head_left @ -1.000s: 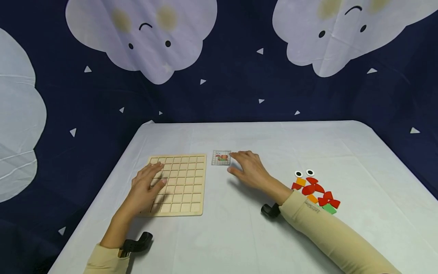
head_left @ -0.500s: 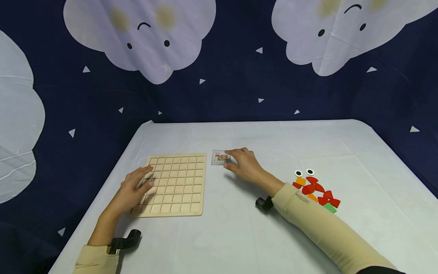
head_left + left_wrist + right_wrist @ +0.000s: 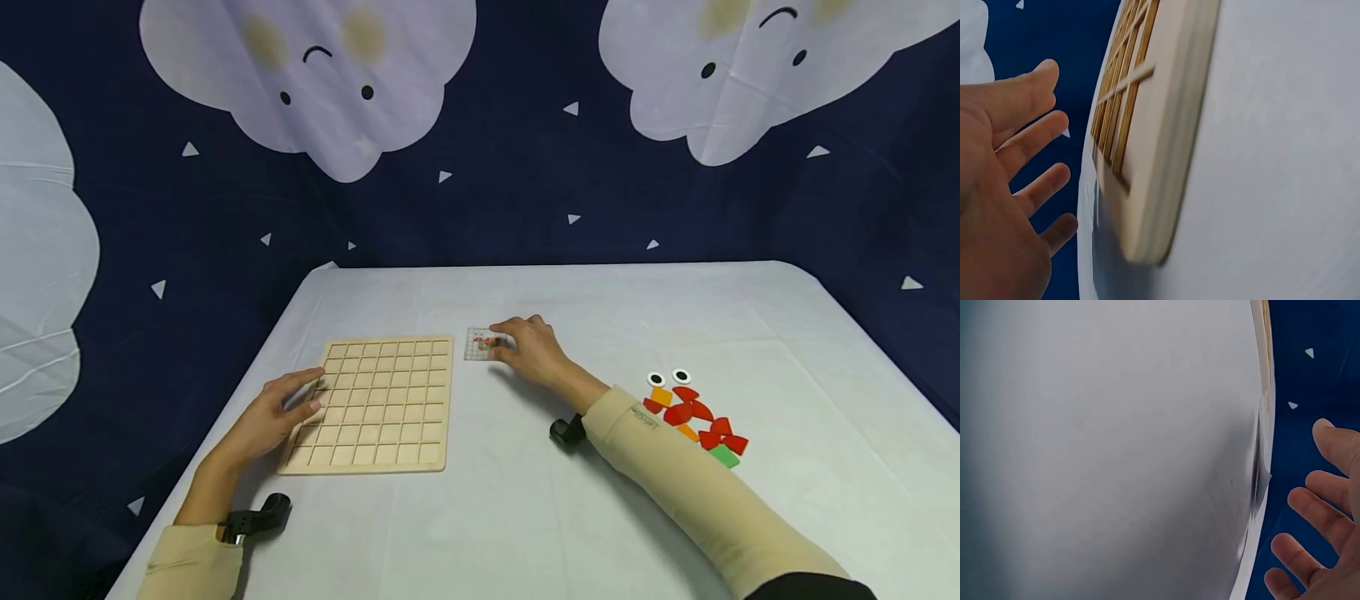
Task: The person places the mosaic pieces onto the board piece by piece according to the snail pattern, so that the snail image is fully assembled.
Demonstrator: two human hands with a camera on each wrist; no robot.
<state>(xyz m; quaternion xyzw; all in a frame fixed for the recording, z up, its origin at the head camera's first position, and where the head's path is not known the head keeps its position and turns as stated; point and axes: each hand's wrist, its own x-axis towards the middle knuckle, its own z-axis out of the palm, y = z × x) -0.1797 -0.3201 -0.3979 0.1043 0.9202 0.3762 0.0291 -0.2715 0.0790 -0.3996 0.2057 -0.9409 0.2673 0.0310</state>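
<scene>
Right hand [image 3: 531,348], at the centre of the frame: I have slid it slightly left since half a second ago, so my fingertips now overlap more of a small, pale, gridded card [image 3: 477,344] printed with a colourful picture. Thumb and fingers stand apart, pinching nothing visible; I cannot tell whether they touch it. The card lies flat on the white-covered surface [image 3: 517,517], just right of the upper right corner of a pale wooden board with square recessed cells [image 3: 397,408]. My left hand [image 3: 262,422], fingers spread, has drawn back to the board's left edge, uncovering more cells. As I judge it, the card is within grasp and the board less obstructed. Right of centre, flat red, orange and green pieces [image 3: 678,414] and two white discs with black centres [image 3: 681,377] lie unmoved.
</scene>
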